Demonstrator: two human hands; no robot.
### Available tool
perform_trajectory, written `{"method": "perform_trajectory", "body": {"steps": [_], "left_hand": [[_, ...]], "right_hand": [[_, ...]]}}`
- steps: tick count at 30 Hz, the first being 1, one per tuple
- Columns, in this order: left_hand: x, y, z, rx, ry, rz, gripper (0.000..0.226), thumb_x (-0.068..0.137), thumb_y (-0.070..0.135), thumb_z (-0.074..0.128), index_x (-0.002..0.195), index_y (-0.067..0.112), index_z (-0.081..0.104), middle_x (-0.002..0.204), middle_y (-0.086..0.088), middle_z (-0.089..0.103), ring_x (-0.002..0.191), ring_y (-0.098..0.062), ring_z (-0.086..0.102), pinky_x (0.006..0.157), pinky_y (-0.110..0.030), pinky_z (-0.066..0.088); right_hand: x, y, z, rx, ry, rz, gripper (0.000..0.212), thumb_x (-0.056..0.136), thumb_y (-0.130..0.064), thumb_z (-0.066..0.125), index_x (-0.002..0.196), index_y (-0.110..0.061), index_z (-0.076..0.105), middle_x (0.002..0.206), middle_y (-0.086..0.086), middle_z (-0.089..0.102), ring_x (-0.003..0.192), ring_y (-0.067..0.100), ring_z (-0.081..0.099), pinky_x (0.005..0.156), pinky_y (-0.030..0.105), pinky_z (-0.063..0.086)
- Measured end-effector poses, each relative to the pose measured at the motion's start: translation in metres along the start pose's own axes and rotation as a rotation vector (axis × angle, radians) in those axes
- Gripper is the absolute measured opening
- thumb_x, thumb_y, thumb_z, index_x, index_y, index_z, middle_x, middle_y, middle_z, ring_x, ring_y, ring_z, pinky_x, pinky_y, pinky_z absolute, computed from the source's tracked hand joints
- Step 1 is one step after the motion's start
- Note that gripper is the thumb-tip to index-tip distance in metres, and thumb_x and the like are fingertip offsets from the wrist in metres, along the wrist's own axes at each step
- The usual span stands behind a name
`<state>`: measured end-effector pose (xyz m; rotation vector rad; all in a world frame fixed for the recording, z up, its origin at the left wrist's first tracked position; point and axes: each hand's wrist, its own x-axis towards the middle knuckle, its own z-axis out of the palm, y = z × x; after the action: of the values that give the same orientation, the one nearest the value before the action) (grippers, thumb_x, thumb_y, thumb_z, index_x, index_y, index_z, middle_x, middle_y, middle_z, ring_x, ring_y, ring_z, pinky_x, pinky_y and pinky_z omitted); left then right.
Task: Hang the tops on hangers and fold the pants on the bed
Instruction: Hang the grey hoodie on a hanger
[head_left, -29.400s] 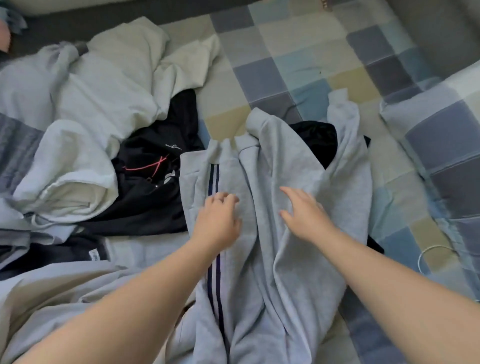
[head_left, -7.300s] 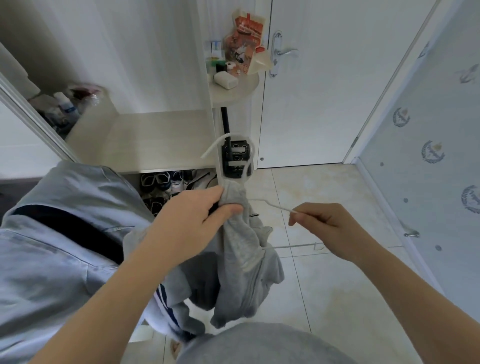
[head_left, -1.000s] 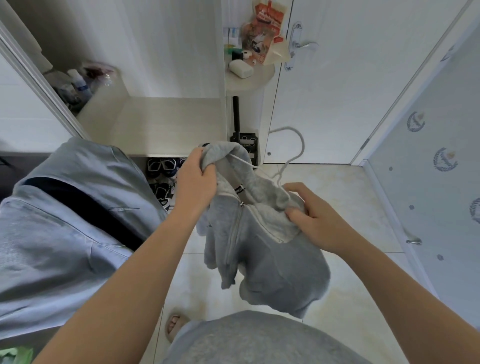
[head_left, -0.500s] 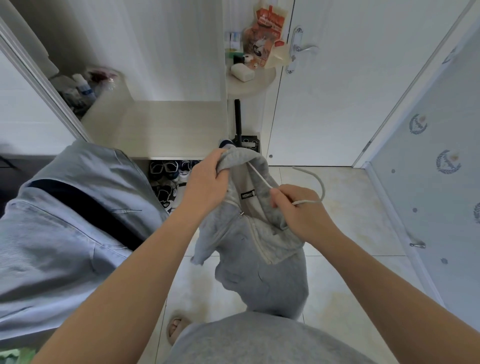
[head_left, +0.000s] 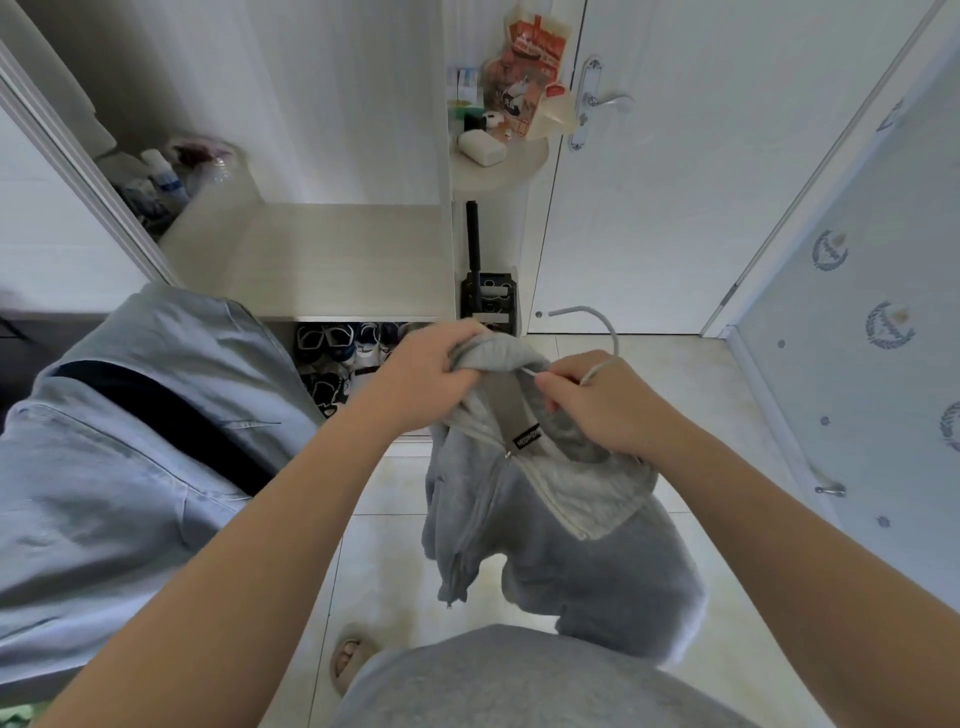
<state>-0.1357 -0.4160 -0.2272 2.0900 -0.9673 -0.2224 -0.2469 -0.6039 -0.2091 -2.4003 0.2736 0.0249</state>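
Note:
A grey zip-up top (head_left: 550, 525) hangs in front of me over the tiled floor, its collar and black label turned up towards me. My left hand (head_left: 426, 374) grips a bunch of the collar fabric at the upper left. My right hand (head_left: 597, 405) pinches the thin white wire hanger (head_left: 597, 332) at the collar's right side; the hook curves up above my fingers, and the rest of the hanger is hidden inside the top. A light blue top with a dark stripe (head_left: 119, 457) hangs at the left.
An open wardrobe with a pale wooden shelf (head_left: 322, 260) stands ahead, shoes (head_left: 343, 353) stored under it. A small round shelf (head_left: 498, 156) holds packets and boxes. A white door (head_left: 649, 182) is closed at the right. A sandalled foot (head_left: 348, 660) shows on the floor.
Both hands have risen and come closer together at the collar. The hanger hook has swung from lying flat by my right hand to standing up above it.

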Motion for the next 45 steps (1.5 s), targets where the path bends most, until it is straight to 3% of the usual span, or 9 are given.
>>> {"method": "perform_trajectory", "body": {"steps": [5,11,14,18,21,26,33,38,45], "left_hand": [[-0.008,-0.018,0.009,0.252,0.076,-0.036,0.057,0.071,0.063,0.058,0.122,0.039,0.062,0.136,0.011,0.048,0.129,-0.018,0.039,0.107,-0.042,0.03],[-0.007,-0.027,0.014,0.191,0.13,0.012,0.027,0.085,0.024,0.053,0.104,0.011,0.068,0.089,0.004,0.063,0.089,-0.026,0.058,0.085,-0.044,0.045],[-0.01,-0.03,0.01,0.126,0.21,-0.028,0.029,0.085,0.025,0.052,0.102,0.009,0.069,0.087,0.006,0.062,0.085,-0.025,0.058,0.085,-0.049,0.046],[-0.01,-0.03,-0.004,0.101,0.295,-0.086,0.029,0.085,0.031,0.052,0.099,0.012,0.069,0.076,0.015,0.056,0.08,-0.02,0.054,0.087,-0.047,0.045],[-0.007,-0.031,-0.017,0.125,0.356,-0.145,0.028,0.084,0.031,0.053,0.096,0.011,0.068,0.074,0.006,0.058,0.081,-0.022,0.052,0.086,-0.045,0.044],[0.003,-0.032,-0.025,0.139,0.38,-0.2,0.033,0.085,0.038,0.052,0.097,0.012,0.069,0.081,-0.003,0.065,0.084,-0.028,0.057,0.087,-0.049,0.045],[0.018,-0.038,-0.026,0.123,0.343,-0.176,0.026,0.088,0.027,0.056,0.103,0.01,0.069,0.089,-0.008,0.068,0.087,-0.025,0.058,0.082,-0.046,0.048],[0.025,-0.055,-0.018,0.113,0.384,-0.145,0.029,0.088,0.023,0.064,0.115,0.012,0.066,0.109,-0.003,0.064,0.108,-0.026,0.058,0.099,-0.043,0.046],[-0.003,-0.081,-0.006,-0.067,0.219,-0.348,0.037,0.096,0.031,0.065,0.131,0.025,0.057,0.135,0.005,0.053,0.122,-0.007,0.048,0.103,-0.028,0.041]], "right_hand": [[-0.003,0.0,0.002,0.071,-0.021,-0.028,0.038,0.099,-0.026,0.055,0.065,-0.013,0.066,0.045,-0.015,0.05,0.045,0.001,0.045,0.051,0.013,0.036],[0.0,-0.007,0.002,0.071,-0.079,-0.085,0.026,0.093,-0.038,0.064,0.072,-0.025,0.073,0.071,0.004,0.07,0.068,0.024,0.063,0.065,0.029,0.049],[0.0,0.007,-0.01,0.052,-0.006,-0.145,0.012,0.088,-0.041,0.071,0.095,-0.031,0.07,0.095,-0.007,0.07,0.089,0.007,0.064,0.081,0.028,0.051],[-0.012,0.046,-0.029,0.114,-0.001,-0.094,0.042,0.086,-0.057,0.066,0.121,-0.038,0.053,0.124,-0.013,0.058,0.114,-0.002,0.054,0.093,0.021,0.042],[-0.023,0.07,-0.035,0.143,-0.094,0.016,0.046,0.081,-0.068,0.065,0.116,-0.039,0.058,0.112,-0.019,0.064,0.101,0.0,0.061,0.087,0.024,0.049],[-0.028,0.072,-0.021,-0.017,-0.069,-0.04,0.03,0.099,-0.035,0.057,0.08,-0.012,0.062,0.069,-0.003,0.06,0.063,0.003,0.049,0.063,0.024,0.039],[-0.023,0.053,0.0,0.18,-0.17,0.021,0.021,0.105,-0.034,0.047,0.11,-0.02,0.063,0.103,-0.005,0.071,0.094,0.007,0.064,0.086,0.024,0.05],[-0.009,0.032,0.015,0.565,-0.001,0.169,0.025,0.103,-0.023,0.051,0.099,-0.007,0.069,0.091,0.006,0.073,0.084,0.011,0.065,0.083,0.033,0.052],[0.031,0.003,0.045,0.762,0.037,0.263,0.024,0.104,-0.022,0.05,0.095,-0.014,0.071,0.078,-0.008,0.073,0.074,0.004,0.068,0.062,0.016,0.052]]}}
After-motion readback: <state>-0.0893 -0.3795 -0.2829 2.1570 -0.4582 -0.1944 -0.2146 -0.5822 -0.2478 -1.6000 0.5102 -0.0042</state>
